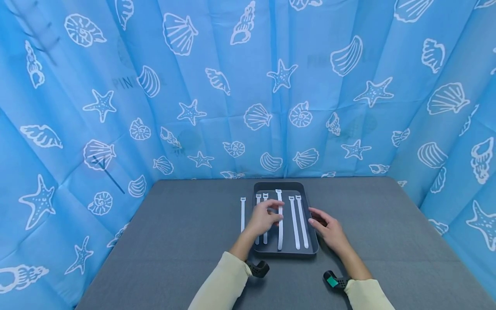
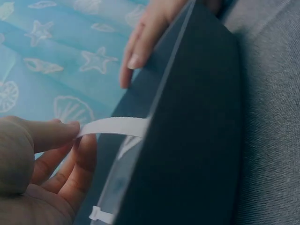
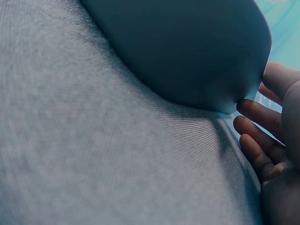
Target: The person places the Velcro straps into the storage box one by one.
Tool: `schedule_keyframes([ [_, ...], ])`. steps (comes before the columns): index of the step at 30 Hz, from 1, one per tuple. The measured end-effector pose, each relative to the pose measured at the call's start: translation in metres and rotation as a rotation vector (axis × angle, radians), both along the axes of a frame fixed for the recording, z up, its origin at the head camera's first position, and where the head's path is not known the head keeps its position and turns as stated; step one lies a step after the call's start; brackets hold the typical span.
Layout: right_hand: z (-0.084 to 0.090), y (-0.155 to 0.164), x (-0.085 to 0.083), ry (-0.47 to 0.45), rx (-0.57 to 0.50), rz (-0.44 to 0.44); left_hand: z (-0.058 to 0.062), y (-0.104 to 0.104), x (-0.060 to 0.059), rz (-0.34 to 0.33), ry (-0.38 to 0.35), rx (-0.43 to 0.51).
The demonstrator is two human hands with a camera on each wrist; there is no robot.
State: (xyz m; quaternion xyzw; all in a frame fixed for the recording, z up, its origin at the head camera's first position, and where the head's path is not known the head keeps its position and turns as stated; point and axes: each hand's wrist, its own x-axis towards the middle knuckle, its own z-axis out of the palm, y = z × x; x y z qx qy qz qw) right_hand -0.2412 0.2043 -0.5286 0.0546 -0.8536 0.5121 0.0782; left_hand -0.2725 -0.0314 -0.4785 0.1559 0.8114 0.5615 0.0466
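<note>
My left hand (image 1: 265,218) pinches a white cable strap (image 1: 280,239) between thumb and fingers, over the middle of a dark grey tray (image 1: 286,253). The strap's slotted head points to the far end, and in the left wrist view the held strap (image 2: 115,125) bows upward. Two white straps (image 1: 297,224) lie to its right in the tray, and two more straps (image 1: 265,238) to its left are partly hidden by my left hand. My right hand (image 1: 329,229) is at the tray's right wall, fingers loosely bent; in the right wrist view its fingertips (image 3: 246,107) are against or very near the wall.
Another white strap (image 1: 243,213) lies on the grey tabletop (image 1: 186,228), just left of the tray. A blue curtain (image 1: 232,86) with white shell and starfish prints hangs behind and at both sides of the table. Black wrist devices (image 1: 258,269) sit at both cuffs.
</note>
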Motion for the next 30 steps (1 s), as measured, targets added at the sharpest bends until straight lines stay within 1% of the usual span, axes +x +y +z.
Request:
schedule_keyframes([
  [6,-0.001,0.000,0.000,0.011,0.008,-0.007,-0.010,0.007,-0.007,-0.007,-0.046,-0.055],
  [10,-0.001,-0.001,0.000,0.015,0.017,-0.010,-0.015,0.010,-0.012,-0.008,-0.056,-0.097],
  [14,-0.001,-0.001,-0.001,0.003,0.010,-0.010,-0.019,0.014,-0.016,-0.010,-0.023,-0.196],
  [16,-0.002,-0.001,-0.001,0.002,0.007,-0.007,-0.021,0.015,-0.017,-0.013,0.006,-0.271],
  [19,-0.002,-0.001,-0.001,0.006,0.004,-0.011,-0.023,0.017,-0.018,-0.018,0.031,-0.355],
  [26,-0.002,0.000,-0.001,0.014,0.001,-0.015,-0.024,0.021,-0.018,-0.014,0.087,-0.505],
  [30,-0.002,0.000,0.000,0.014,0.006,-0.019,-0.025,0.023,-0.018,-0.007,0.102,-0.560],
])
